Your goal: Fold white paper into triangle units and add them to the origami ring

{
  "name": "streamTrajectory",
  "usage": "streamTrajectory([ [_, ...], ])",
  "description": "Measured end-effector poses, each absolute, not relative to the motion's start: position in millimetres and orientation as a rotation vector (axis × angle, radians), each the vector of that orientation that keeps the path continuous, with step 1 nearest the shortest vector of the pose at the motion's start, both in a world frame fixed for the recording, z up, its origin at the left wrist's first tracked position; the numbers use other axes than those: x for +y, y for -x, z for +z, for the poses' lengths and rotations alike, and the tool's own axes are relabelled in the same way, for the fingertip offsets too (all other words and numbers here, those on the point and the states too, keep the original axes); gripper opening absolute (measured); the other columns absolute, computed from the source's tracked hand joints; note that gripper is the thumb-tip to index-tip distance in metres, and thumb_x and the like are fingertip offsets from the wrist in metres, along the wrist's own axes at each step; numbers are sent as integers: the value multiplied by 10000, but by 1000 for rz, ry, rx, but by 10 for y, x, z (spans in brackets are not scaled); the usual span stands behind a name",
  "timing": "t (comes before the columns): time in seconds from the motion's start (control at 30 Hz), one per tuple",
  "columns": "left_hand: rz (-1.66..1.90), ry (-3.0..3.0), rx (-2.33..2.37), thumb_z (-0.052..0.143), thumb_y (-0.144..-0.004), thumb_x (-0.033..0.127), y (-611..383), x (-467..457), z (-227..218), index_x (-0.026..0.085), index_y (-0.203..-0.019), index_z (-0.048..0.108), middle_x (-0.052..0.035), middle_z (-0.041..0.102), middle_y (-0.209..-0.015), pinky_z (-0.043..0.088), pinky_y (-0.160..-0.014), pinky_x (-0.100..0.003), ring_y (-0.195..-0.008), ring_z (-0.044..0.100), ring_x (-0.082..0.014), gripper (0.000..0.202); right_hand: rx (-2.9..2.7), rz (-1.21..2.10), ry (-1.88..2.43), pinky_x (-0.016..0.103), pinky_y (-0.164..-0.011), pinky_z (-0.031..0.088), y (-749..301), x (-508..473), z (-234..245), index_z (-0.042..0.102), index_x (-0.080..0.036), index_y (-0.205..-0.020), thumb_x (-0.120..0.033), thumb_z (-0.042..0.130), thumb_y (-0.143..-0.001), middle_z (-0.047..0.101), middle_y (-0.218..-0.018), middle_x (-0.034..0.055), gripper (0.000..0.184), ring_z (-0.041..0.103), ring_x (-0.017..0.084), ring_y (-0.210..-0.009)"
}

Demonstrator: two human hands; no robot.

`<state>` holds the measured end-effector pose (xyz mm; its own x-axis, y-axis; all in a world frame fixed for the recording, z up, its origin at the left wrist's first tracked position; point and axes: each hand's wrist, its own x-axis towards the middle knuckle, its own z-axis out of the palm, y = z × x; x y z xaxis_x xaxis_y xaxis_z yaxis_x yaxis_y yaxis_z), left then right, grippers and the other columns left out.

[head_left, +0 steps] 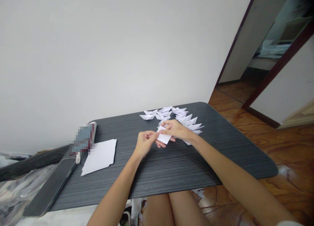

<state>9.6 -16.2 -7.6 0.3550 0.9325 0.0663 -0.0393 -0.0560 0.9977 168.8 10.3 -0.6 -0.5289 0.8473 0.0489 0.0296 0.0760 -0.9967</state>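
Note:
Both my hands meet over the middle of the dark striped table (220,160). My left hand (145,143) pinches the left edge of a small folded white paper (164,137). My right hand (177,129) grips the same paper from the top right, fingers curled over it. Just behind my hands lies a curved row of several finished folded white paper pieces (181,116).
A small stack of flat white sheets (100,155) lies on the table's left part. Beside it are a blurred-out box (83,139) and a dark flat device (52,185) at the left edge. A white wall stands behind; a wooden floor and an open doorway (270,52) are at the right.

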Motion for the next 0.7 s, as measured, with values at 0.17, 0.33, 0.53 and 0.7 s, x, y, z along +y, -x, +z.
streamTrajectory([
  [0.17,988,-1388,842,556,-747,332,-70,-169,-55,77,-650,614,-95,667,-543,470,-459,-237,-468,620,-167,279,-1653,1701,793,144,-308,257,-1753,106,59,494,-143,-869,-275,608,-674,541,-490,-58,261,401,39,-316],
  [0.33,1044,-1314,826,571,-738,301,-38,-146,-57,43,-986,597,-89,672,-565,472,-464,-253,-487,629,-187,359,-1655,1764,590,175,-432,374,-1845,116,113,408,-194,-1036,-228,608,-673,605,-604,-34,417,538,87,-467],
  [0.53,1158,-1514,770,431,-824,274,54,-117,-64,107,-1296,335,-87,690,-714,504,-631,-332,-633,649,-185,510,-1520,1811,603,210,-504,418,-1904,180,64,531,-147,-867,-200,610,-677,593,-654,3,212,552,95,-537],
  [0.7,1309,-2223,903,483,-793,193,113,-108,-31,191,-1063,595,-104,549,-1170,437,-848,-349,-1045,523,-207,292,-1376,1882,642,190,-480,387,-1878,198,81,592,-83,-782,-173,619,-667,562,-617,15,149,500,62,-488],
])
